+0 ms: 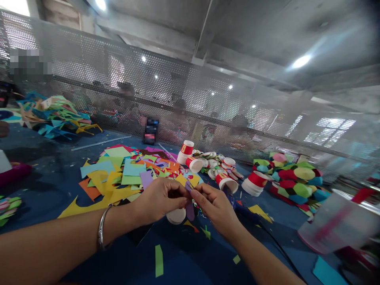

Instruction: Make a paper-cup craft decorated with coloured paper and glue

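My left hand (158,199) and my right hand (215,206) meet above the blue table (184,257), both pinching a narrow purple paper strip (189,209) that hangs down between the fingertips. A silver bangle (102,226) sits on my left wrist. Just below the left fingers a white paper cup (176,216) shows, partly hidden; I cannot tell whether the hand holds it. A heap of coloured paper scraps (124,172) lies right behind my hands.
Red-and-white paper cups (225,180) lie scattered behind the hands, with a stack (254,183) to the right. Finished colourful paper pieces (297,183) pile at the right. A blurred clear container (335,229) stands near right. A perforated metal screen (190,103) backs the table; blurred people sit beyond it.
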The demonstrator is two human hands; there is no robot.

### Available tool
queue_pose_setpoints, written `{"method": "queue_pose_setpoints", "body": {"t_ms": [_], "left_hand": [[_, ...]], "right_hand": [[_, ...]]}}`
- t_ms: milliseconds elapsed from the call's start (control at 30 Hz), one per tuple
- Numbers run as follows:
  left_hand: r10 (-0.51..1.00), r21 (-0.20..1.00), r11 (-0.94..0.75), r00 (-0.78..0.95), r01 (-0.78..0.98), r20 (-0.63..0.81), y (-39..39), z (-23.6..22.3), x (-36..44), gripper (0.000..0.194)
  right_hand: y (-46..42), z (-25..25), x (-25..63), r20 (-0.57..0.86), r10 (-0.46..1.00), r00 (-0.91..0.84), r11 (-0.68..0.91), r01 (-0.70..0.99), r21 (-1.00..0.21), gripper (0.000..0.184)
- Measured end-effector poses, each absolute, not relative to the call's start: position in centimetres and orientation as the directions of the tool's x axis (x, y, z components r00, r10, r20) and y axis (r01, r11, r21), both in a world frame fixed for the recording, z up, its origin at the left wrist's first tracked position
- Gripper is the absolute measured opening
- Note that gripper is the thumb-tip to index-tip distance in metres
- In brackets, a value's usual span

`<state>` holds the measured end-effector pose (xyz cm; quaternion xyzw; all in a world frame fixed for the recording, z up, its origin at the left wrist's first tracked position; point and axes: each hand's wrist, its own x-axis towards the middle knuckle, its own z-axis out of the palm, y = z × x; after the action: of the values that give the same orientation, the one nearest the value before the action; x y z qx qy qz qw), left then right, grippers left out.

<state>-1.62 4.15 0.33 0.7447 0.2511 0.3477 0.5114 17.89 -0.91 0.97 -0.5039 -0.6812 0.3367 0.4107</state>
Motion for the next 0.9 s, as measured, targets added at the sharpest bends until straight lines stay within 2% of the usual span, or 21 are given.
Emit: {"method": "queue_pose_setpoints", "body": {"t_ms": [233, 567, 900], "left_hand": [[0.723, 0.942, -0.335, 0.641, -0.003, 0.259, 3.74, 0.29, -1.54, 0.018], [0.703, 0.975, -0.211, 0.683, -0.067, 0.199, 3.86, 0.25, -1.39, 0.017], [0.695, 0.972, -0.225, 0.688, -0.069, 0.21, 3.92, 0.38, -1.46, 0.016]], "right_hand": [[-1.17, 1.57, 17.61, 0.262, 0.951, -0.167, 0.31, 0.453, -0.836, 0.039], [-1.21, 1.62, 17.64, 0.272, 0.941, -0.201, 0.336, 0.461, -0.821, 0.039], [-0.74, 1.02, 18.03, 0.266, 0.949, -0.172, 0.317, 0.498, -0.808, 0.045]]}}
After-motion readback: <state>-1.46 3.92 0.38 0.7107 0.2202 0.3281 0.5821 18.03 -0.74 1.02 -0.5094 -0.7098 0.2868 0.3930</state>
